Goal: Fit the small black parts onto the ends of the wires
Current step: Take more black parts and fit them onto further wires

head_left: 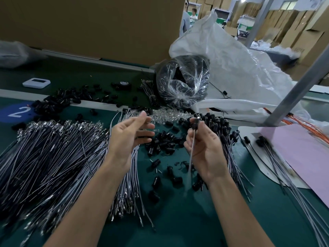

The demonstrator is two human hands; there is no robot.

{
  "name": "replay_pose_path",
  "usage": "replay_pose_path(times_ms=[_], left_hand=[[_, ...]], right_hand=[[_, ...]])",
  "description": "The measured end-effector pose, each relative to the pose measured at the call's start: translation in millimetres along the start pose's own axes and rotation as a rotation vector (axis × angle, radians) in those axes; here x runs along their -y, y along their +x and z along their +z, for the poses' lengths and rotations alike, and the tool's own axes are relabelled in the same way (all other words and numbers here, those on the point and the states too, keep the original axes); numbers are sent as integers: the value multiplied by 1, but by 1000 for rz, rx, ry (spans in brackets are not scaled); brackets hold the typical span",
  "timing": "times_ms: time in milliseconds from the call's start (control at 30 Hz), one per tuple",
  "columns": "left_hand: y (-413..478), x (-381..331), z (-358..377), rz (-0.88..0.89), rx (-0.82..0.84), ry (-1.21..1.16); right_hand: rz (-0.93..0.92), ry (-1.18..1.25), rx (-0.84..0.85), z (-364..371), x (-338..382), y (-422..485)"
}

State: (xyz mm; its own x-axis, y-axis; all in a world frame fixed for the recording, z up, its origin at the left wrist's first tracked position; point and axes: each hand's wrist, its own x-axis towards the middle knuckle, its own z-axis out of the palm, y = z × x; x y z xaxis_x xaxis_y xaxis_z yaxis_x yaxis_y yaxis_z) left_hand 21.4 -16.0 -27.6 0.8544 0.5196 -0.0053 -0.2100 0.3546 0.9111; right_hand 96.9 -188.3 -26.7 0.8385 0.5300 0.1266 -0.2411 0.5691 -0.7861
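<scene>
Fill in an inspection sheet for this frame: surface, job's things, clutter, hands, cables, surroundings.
Surface: green bench top, blue "2" marker.
Job's things: bare wires heaped left; loose black parts centre; capped wires piled right.
Clutter: clear bag, white sack, white device, pink sheet.
Hands: left hand open, empty; right hand pinches one wire by the black part on its end.
Cables: orange wires at right edge.
Surroundings: cardboard wall, stacked cartons, people behind.
</scene>
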Motion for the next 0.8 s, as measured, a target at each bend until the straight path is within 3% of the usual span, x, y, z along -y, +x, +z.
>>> replay_pose_path(times_ms=[167, 300, 567, 800], left_hand=[[-8, 5, 12, -37, 287, 165], [-8, 9, 16, -59, 276, 157], [-4, 7, 12, 37, 148, -2], [-9, 11, 18, 121, 136, 91]], right_hand=[[-75, -501, -25, 9, -12, -4], [-174, -673, -37, 10, -19, -4], [-90, -725, 59, 10, -21, -4], [-100, -704, 52, 13, -22, -4]])
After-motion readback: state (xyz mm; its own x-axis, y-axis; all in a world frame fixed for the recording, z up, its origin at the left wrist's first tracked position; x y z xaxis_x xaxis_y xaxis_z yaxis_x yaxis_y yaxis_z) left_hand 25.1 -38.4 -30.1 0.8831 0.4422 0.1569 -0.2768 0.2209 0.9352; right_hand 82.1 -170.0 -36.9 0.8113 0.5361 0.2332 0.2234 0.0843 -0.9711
